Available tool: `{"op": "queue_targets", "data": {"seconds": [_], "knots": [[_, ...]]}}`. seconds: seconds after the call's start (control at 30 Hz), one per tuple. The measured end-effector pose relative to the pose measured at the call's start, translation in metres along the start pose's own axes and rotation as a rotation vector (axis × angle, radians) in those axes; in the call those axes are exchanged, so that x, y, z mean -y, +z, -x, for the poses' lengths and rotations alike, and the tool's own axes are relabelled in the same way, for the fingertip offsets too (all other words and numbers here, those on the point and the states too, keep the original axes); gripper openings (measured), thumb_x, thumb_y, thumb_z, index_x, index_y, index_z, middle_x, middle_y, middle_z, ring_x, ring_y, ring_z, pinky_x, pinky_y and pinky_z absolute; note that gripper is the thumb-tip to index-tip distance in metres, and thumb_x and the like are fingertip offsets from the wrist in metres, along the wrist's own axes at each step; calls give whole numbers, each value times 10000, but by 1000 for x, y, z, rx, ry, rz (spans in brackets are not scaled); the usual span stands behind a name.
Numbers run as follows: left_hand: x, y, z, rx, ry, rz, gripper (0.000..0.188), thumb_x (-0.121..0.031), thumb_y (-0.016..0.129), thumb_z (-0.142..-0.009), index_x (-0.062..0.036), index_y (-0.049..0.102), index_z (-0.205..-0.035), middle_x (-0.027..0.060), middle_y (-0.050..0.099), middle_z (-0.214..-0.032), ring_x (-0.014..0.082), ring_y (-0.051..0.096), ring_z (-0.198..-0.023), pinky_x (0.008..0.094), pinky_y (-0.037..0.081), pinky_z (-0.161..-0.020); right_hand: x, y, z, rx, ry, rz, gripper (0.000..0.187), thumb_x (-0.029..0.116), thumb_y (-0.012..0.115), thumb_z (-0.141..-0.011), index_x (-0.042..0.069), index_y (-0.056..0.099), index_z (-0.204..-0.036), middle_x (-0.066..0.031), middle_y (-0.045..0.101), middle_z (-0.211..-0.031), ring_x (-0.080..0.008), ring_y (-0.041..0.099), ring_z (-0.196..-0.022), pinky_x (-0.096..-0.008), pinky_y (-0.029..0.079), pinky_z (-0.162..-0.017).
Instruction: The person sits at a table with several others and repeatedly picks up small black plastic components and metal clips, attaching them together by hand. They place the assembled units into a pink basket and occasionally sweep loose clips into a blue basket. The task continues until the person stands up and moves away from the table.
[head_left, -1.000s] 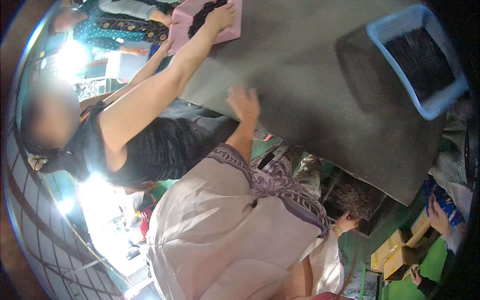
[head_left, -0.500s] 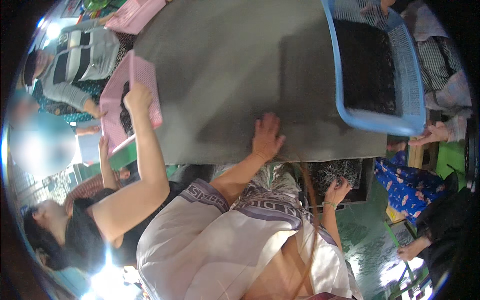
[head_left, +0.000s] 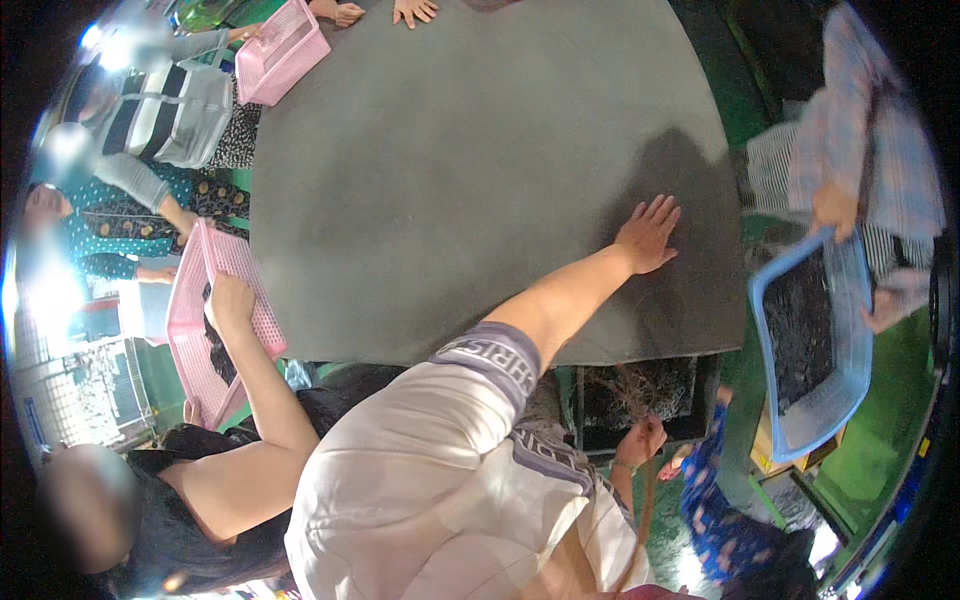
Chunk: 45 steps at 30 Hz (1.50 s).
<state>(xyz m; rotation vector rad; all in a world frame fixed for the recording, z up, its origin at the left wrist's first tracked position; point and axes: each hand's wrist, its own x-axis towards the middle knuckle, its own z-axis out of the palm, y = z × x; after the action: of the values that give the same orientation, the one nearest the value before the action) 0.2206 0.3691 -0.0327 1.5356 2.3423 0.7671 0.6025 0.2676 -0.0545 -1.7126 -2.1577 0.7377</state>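
My left hand (head_left: 648, 236) is open, fingers spread, its palm down on the grey tabletop (head_left: 450, 180) near the right edge. Below the table's near edge, my right hand (head_left: 642, 440) is at the near side of a black crate (head_left: 590, 438). Its fingers look curled together; what they hold, if anything, is too small to make out. Thin, dark, stringy pieces (head_left: 640, 390) lie inside the crate. A strand of hair hangs in front of my right arm.
At the left, a person in black grips a pink basket (head_left: 262, 318) with dark contents. A second pink basket (head_left: 290, 50) is at the far left. On the right, a person in plaid holds a blue basket (head_left: 860, 370) of dark pieces. Another person's hand (head_left: 415, 12) rests at the far edge.
The blue basket has come off the tabletop and is now beyond its right edge. My left hand has slid right across the table. The near pink basket has shifted left and down.
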Motion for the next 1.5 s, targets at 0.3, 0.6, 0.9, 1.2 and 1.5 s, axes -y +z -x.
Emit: {"op": "queue_targets", "data": {"seconds": [0.3, 0.6, 0.9, 1.2, 1.5], "knots": [[-32, 38, 81, 111, 297, -52, 682, -400, 543, -862, -8, 350, -1386, 155, 253, -1492, 283, 150, -1411, 466, 115, -1144, 39, 2, -2, 34, 3, -146, 219, 129, 611, -842, 11, 595, -1026, -93, 523, -958, -162, 533, -718, -283, 459, -642], [-73, 72, 241, 406, 300, 517, 592, -285, 552, -859, -58, 375, -1376, 168, 228, -1495, 289, 173, -1404, 513, 127, -1131, 300, -89, -32, 960, -829, -974, 206, 79, 593, -822, -13, 627, -1003, -149, 625, -979, -274, 591, -918, -376, 465, -829], [-78, 28, 212, 644, 569, -101, 614, -149, 638, -793, -107, 399, -1357, 63, 298, -1476, 249, 176, -1404, 457, 163, -1144, 352, -111, 46, 1440, -1137, -1306, 262, 275, 589, -870, 27, 580, -954, -136, 565, -920, -288, 544, -881, -360, 432, -780], [-77, 19, 205, 663, 595, -116, 553, -120, 655, -769, -109, 471, -1290, 57, 334, -1453, 273, 178, -1401, 493, 175, -1128, 352, -134, 41, 1062, -1047, -1654, 327, 332, 555, -897, 24, 565, -790, -93, 546, -752, -254, 526, -785, -353, 398, -733], [-75, 22, 200, 673, 569, -115, 496, -121, 649, -769, -95, 509, -1244, 62, 353, -1431, 276, 177, -1396, 524, 161, -1120, 341, -146, 34, 938, -1096, -1682, 347, 326, 526, -920, 1, 568, -807, -101, 563, -805, -263, 529, -775, -355, 407, -759]]}}
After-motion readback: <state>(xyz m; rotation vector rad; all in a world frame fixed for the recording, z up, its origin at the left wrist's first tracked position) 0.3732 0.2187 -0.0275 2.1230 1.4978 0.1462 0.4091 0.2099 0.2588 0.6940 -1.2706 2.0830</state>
